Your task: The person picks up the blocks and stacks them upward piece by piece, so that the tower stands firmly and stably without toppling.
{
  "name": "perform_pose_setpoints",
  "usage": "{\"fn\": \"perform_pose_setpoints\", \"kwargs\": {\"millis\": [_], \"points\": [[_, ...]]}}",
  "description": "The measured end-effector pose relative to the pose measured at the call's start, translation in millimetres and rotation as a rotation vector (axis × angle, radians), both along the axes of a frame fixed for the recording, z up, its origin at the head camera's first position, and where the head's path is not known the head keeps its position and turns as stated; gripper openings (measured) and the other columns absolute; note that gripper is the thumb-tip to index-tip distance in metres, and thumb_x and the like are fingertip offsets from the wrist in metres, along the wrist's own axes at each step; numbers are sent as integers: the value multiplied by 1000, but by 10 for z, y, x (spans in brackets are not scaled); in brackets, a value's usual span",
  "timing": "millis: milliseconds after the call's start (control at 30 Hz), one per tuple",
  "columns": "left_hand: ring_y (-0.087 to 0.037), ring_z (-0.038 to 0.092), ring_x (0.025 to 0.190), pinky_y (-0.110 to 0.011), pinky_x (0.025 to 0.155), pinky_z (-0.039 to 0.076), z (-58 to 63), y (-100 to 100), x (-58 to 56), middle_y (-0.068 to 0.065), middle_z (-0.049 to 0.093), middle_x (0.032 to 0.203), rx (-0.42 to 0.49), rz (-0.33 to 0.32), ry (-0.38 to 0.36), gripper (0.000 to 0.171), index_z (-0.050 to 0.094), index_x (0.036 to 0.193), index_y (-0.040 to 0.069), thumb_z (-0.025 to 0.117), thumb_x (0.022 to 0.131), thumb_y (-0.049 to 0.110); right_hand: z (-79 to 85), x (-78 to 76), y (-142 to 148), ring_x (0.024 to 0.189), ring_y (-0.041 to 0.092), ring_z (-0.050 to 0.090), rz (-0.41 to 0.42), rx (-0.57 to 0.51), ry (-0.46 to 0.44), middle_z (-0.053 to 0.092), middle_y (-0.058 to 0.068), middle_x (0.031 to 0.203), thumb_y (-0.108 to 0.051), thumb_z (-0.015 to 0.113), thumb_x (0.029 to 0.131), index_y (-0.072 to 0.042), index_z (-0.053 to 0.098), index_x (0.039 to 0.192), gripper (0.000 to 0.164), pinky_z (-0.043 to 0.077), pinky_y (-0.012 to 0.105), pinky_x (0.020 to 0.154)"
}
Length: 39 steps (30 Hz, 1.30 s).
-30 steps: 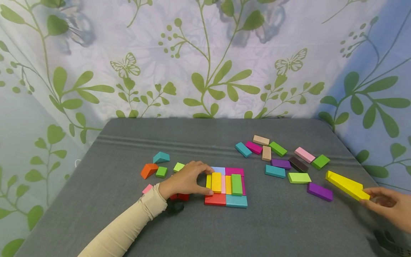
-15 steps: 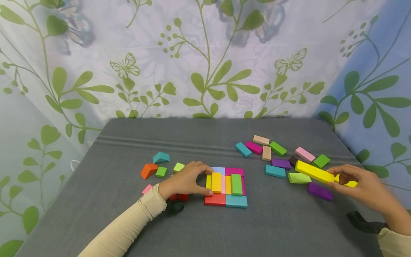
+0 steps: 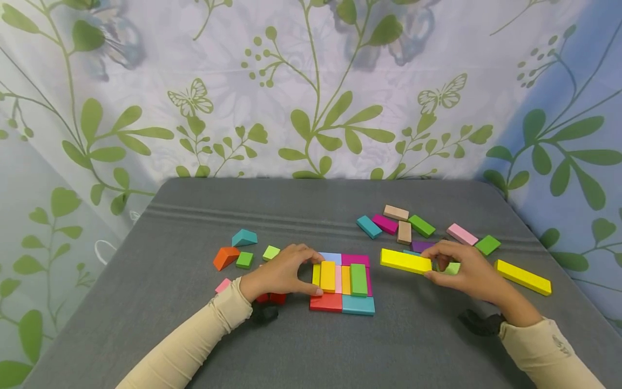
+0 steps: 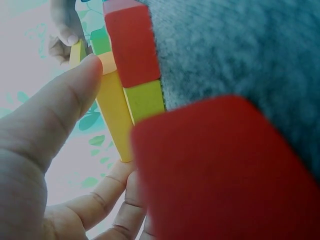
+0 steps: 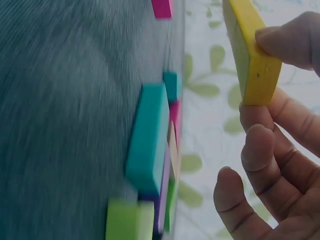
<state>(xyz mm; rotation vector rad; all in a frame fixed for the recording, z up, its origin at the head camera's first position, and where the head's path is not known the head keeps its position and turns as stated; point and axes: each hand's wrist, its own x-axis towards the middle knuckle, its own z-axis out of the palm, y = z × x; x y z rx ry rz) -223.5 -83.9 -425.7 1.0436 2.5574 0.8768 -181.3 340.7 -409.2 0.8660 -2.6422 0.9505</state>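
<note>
At mid-table stands a low arrangement of coloured blocks (image 3: pixel 358 306) with a yellow-orange block (image 3: pixel 328 276) and a green block (image 3: pixel 358 280) on top. My left hand (image 3: pixel 286 273) pinches the yellow-orange block by its two ends, the thumb at the near end and a fingertip at the far one, as the left wrist view also shows. To the right, my right hand (image 3: pixel 461 270) holds a long yellow block (image 3: pixel 404 261) by one end, lifted above the table. In the right wrist view the thumb presses that yellow block (image 5: pixel 255 60) against the fingers.
Several small blocks, among them an orange one (image 3: pixel 225 259), lie left of my left hand, some half hidden. Many rectangular blocks, such as a pink one (image 3: pixel 462 234), are scattered at the right. Another long yellow block (image 3: pixel 523 277) lies beyond my right wrist.
My right hand has carried the long yellow block leftward from the table's right side towards the arrangement. A second yellow block now lies on the table there. My left hand has kept its place.
</note>
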Motion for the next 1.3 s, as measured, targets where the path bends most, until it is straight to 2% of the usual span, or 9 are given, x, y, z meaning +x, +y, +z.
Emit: {"fn": "perform_pose_setpoints", "kwargs": {"millis": [133,333,567,800,1300], "points": [[-29,57,122,-48,108,49,-2,-2,-5,-9,66,127,-1,-4,8,66,67,138,3,93,87,37,-23,-95,-198,74,10,55,63,-16,17,62,-8,86,4,91,80,-11,76,115,41,52,25,69],[-29,55,123,-48,108,49,-7,5,-6,-8,66,126,-1,-1,-1,65,67,138,4,93,88,37,-78,-200,-446,72,9,55,131,-62,12,62,-5,84,4,89,81,-13,75,115,40,49,32,63],[-29,52,123,-46,105,49,5,11,2,-8,65,128,6,-2,6,65,68,138,5,93,87,37,-117,-277,-654,72,10,55,152,-79,-33,65,-5,89,0,89,84,-11,76,113,34,51,32,64],[-27,51,122,-45,104,49,6,6,4,-8,65,131,11,-1,9,67,69,139,5,93,87,38,-147,-326,-822,73,8,55,172,-69,-95,71,-5,97,-5,88,86,-7,78,112,28,51,28,63],[-27,50,120,-45,100,49,19,14,6,-8,64,128,-22,22,7,69,68,139,3,92,87,39,-211,-346,-1019,75,6,54,160,-3,-174,69,-5,98,-12,88,90,-5,77,115,28,51,28,64]]}}
